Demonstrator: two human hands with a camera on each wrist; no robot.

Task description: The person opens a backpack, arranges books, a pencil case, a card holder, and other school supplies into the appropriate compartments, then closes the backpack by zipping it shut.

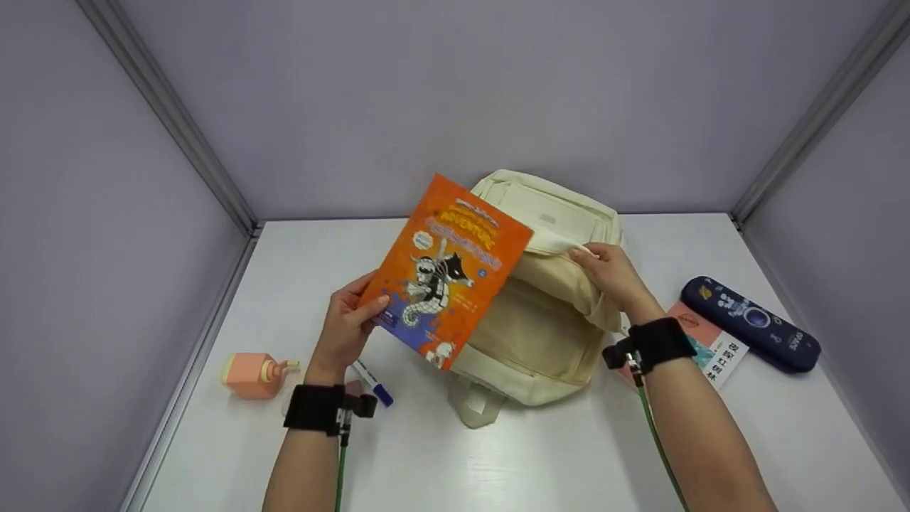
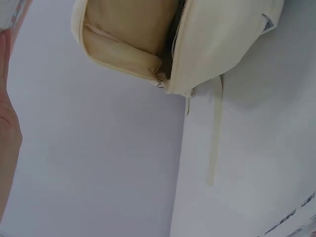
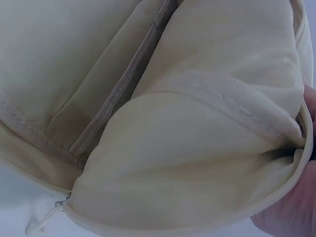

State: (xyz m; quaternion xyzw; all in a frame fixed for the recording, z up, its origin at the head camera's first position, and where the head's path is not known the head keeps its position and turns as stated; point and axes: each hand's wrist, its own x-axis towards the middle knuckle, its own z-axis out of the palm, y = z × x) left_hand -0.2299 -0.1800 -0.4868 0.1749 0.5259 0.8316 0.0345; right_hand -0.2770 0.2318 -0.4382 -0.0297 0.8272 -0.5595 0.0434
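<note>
An orange book [image 1: 455, 263] with a cartoon cover is gripped at its lower left corner by my left hand [image 1: 348, 320], thumb on the front. It is tilted and overlaps the left side of a cream backpack [image 1: 526, 380] in the head view. The backpack lies on the table with its main compartment unzipped, the beige lining [image 3: 163, 133] filling the right wrist view. My right hand [image 1: 611, 274] pinches the edge of the opening and holds the flap up. In the left wrist view, only part of my left hand [image 2: 7, 133] shows at the left edge.
Left on the white table [image 1: 540, 469] are an orange pump bottle [image 1: 256, 375] lying on its side and a marker with a blue cap [image 1: 382, 393]. On the right, a navy pencil case [image 1: 750, 323] lies beside a pink booklet [image 1: 721, 355], partly behind my right wrist. Grey panels enclose the table.
</note>
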